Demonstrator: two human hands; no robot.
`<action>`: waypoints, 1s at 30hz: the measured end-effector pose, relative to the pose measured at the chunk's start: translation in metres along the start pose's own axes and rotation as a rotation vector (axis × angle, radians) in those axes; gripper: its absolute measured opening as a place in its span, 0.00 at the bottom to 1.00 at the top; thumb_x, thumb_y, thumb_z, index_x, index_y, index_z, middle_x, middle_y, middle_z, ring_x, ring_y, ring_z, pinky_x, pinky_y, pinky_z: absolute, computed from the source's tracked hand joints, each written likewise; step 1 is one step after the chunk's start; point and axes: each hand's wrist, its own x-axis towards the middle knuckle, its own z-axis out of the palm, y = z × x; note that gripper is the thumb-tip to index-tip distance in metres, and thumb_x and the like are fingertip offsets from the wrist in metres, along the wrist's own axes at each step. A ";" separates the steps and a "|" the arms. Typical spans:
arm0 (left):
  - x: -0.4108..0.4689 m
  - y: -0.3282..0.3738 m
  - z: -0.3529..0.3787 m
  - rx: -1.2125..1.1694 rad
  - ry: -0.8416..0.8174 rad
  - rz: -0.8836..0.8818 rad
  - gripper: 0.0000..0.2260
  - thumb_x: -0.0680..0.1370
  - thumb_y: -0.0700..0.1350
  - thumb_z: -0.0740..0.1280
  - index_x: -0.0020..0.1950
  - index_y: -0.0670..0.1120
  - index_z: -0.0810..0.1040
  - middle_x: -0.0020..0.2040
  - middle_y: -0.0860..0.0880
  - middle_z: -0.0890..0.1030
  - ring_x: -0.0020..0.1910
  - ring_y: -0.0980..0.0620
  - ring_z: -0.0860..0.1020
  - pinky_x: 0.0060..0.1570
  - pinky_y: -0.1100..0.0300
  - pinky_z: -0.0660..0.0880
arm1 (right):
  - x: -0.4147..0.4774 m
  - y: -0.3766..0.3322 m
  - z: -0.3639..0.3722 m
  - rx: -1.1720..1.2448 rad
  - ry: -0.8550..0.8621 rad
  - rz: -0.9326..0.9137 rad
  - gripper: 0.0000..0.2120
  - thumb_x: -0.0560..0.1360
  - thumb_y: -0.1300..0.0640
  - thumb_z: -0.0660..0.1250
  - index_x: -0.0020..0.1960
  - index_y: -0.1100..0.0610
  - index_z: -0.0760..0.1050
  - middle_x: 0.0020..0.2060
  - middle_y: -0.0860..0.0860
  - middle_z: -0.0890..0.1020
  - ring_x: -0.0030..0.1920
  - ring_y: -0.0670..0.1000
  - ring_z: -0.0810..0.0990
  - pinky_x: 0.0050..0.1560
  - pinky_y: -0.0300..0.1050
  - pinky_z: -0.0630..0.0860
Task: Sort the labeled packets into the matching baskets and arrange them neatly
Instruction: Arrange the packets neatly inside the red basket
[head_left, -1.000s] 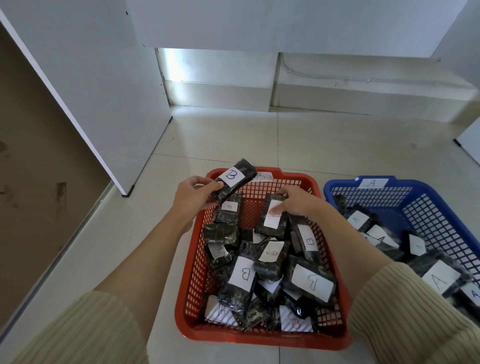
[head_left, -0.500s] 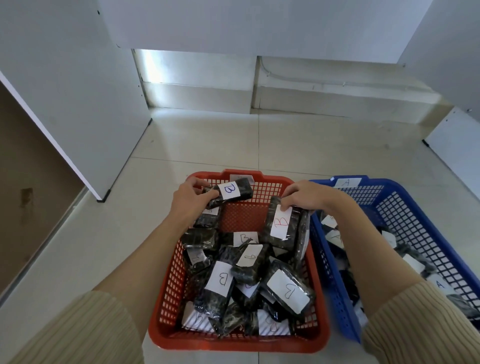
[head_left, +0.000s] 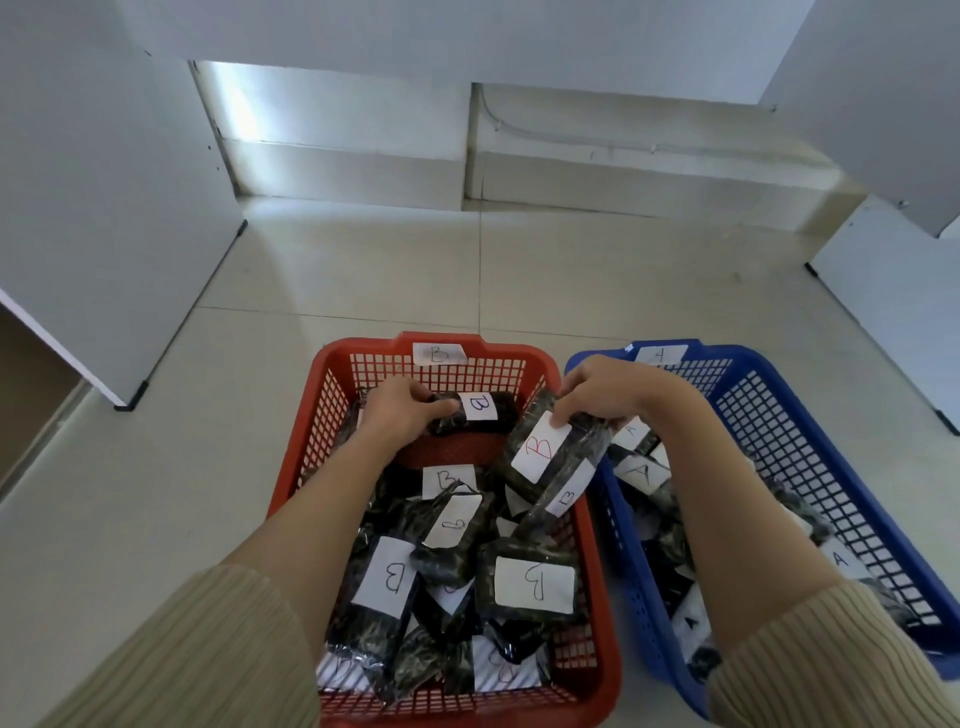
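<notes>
A dark packet (head_left: 480, 411) marked B is gripped in the curled fingers of the left hand (head_left: 397, 415), inside the red basket (head_left: 358, 347). Just right of it, a red-lettered packet (head_left: 545, 457) is pinched at its top by the right hand (head_left: 613, 395) and hangs tilted over the heaped packets (head_left: 535, 587) beneath. The blue basket (head_left: 779, 441) lies under the right forearm.

left grip (head_left: 399, 415) and right grip (head_left: 607, 396) both extended forward, curled pinching.

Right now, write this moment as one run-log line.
left hand grips rear B packet | right hand pinches red-B packet | both packets over red basket
</notes>
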 end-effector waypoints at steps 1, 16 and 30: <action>-0.001 0.001 0.001 -0.002 -0.032 -0.002 0.18 0.69 0.50 0.76 0.52 0.42 0.78 0.49 0.47 0.81 0.44 0.48 0.81 0.52 0.50 0.79 | 0.000 0.000 0.001 0.008 -0.006 -0.015 0.11 0.73 0.55 0.69 0.54 0.56 0.76 0.48 0.51 0.80 0.43 0.48 0.79 0.35 0.36 0.74; -0.028 -0.003 -0.107 -0.049 0.072 0.062 0.15 0.68 0.47 0.76 0.41 0.42 0.72 0.48 0.44 0.81 0.47 0.47 0.81 0.42 0.56 0.80 | 0.033 -0.043 0.039 0.203 0.319 -0.054 0.09 0.74 0.62 0.67 0.52 0.64 0.75 0.48 0.58 0.81 0.49 0.56 0.80 0.54 0.53 0.78; -0.030 -0.013 -0.115 -0.200 0.115 0.071 0.14 0.69 0.45 0.76 0.44 0.40 0.73 0.46 0.43 0.82 0.43 0.48 0.83 0.30 0.64 0.77 | 0.058 -0.047 0.089 -0.337 0.379 -0.307 0.20 0.74 0.53 0.68 0.66 0.51 0.72 0.63 0.54 0.72 0.63 0.56 0.70 0.63 0.53 0.71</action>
